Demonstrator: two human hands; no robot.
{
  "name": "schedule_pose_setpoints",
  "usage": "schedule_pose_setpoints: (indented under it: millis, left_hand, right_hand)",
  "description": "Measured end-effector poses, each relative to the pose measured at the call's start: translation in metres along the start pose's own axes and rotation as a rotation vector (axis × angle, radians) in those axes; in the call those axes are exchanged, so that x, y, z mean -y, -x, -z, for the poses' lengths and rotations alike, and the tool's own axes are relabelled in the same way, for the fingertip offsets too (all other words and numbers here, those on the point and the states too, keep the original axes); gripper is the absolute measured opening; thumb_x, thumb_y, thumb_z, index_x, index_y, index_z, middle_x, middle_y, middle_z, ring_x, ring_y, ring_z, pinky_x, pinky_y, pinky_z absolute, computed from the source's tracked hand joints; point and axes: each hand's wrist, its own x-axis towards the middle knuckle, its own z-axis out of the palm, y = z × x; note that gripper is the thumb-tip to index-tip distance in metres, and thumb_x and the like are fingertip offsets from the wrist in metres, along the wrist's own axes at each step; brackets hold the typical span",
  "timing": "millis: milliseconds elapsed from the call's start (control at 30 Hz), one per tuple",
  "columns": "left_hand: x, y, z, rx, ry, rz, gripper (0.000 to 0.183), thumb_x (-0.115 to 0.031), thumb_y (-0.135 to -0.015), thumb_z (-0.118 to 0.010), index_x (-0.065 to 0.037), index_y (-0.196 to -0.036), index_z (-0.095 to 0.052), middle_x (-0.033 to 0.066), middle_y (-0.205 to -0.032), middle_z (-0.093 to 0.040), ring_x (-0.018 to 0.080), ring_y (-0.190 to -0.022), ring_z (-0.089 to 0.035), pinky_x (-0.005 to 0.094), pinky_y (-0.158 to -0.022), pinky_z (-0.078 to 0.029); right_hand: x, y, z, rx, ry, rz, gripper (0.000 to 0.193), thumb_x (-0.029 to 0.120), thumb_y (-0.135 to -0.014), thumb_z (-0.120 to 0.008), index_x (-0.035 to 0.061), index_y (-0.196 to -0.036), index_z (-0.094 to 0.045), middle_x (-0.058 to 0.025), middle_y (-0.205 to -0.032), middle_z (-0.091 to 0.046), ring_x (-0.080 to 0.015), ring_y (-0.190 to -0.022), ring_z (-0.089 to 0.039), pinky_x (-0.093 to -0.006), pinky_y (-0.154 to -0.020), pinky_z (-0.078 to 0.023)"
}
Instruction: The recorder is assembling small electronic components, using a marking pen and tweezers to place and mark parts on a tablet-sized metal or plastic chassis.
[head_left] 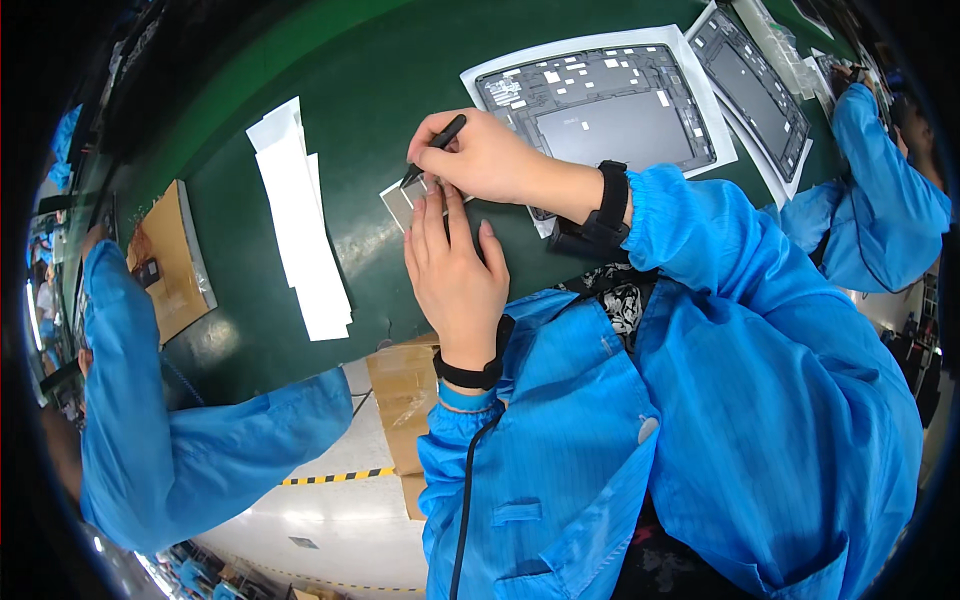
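At 9 o'clock from the hands, white paper strips (300, 230) lie overlapped on the green surface (375, 100); farther out, toward 8 o'clock, is a cardboard piece (178, 275) near a co-worker's blue sleeve (215, 440). A dark tablet-like housing (620, 125) rests on a white sheet at 2 o'clock, with a similar panel (752, 88) beyond it and another co-worker (885, 190) toward 3 o'clock. The right forearm crosses the housing's near-left corner and hides some of it (a black object there is hard to make out). Fingers cover much of the small greyish plate (397, 208), which lies on the surface under the hands; whether the pen's tip touches it, I cannot tell. The right hand (470, 155) pinches the black pen (450, 132), tip slanting toward 7 o'clock. The left hand (450, 265) lies flat, fingers extended close together, thumb apart, fingertips on the plate.
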Motion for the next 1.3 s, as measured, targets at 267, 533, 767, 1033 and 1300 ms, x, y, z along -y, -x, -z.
schedule_pose_setpoints:
  millis: [267, 533, 767, 1033, 1300]
  left_hand:
    - [0.003, 0.001, 0.0, -0.013, -0.003, -0.015, 0.046, -0.016, -0.088, -0.061, 0.001, -0.13, -0.057, 0.0197, -0.137, -0.053, 0.0389, -0.126, -0.049, 0.0472, -0.106, -0.038]
    - [0.002, 0.0, 0.0, -0.013, -0.013, -0.01, 0.045, -0.015, -0.088, -0.061, 0.002, -0.129, -0.057, 0.0206, -0.136, -0.053, 0.0388, -0.125, -0.05, 0.0474, -0.106, -0.038]
    - [0.0, -0.001, -0.002, -0.022, -0.009, -0.01, 0.045, -0.015, -0.087, -0.062, 0.001, -0.128, -0.058, 0.0206, -0.136, -0.053, 0.039, -0.124, -0.051, 0.0471, -0.105, -0.039]
    - [0.002, 0.0, 0.0, -0.019, -0.008, -0.008, 0.044, -0.015, -0.087, -0.062, 0.001, -0.127, -0.059, 0.0212, -0.134, -0.054, 0.0394, -0.124, -0.051, 0.0475, -0.105, -0.039]
    - [-0.001, 0.0, -0.001, -0.02, 0.031, -0.016, 0.043, -0.013, -0.086, -0.062, 0.002, -0.127, -0.059, 0.0217, -0.132, -0.055, 0.0403, -0.123, -0.051, 0.0476, -0.105, -0.039]
  right_hand:
    - [0.006, 0.003, 0.0, 0.007, 0.06, 0.045, 0.014, 0.011, -0.089, -0.061, -0.0014, -0.09, -0.066, -0.0052, -0.072, -0.064, -0.0102, -0.062, -0.062, -0.0249, -0.055, -0.048]
    - [0.0, 0.0, 0.0, 0.015, 0.064, 0.069, 0.014, 0.012, -0.09, -0.061, -0.0016, -0.092, -0.065, -0.0049, -0.071, -0.064, -0.0104, -0.062, -0.061, -0.0256, -0.056, -0.049]
    - [0.003, 0.001, 0.004, 0.071, -0.059, -0.001, 0.015, 0.013, -0.091, -0.061, -0.001, -0.092, -0.066, -0.0048, -0.073, -0.065, -0.0108, -0.066, -0.063, -0.0252, -0.06, -0.05]
    - [-0.002, 0.001, -0.001, -0.017, 0.049, 0.085, 0.02, 0.018, -0.084, -0.063, 0.0008, -0.089, -0.07, -0.0109, -0.075, -0.071, -0.0176, -0.067, -0.068, -0.03, -0.063, -0.053]
    - [0.007, 0.012, 0.005, 0.003, 0.064, 0.083, 0.019, 0.014, -0.092, -0.06, -0.0015, -0.103, -0.063, -0.0053, -0.079, -0.066, -0.0111, -0.073, -0.065, -0.0239, -0.064, -0.051]
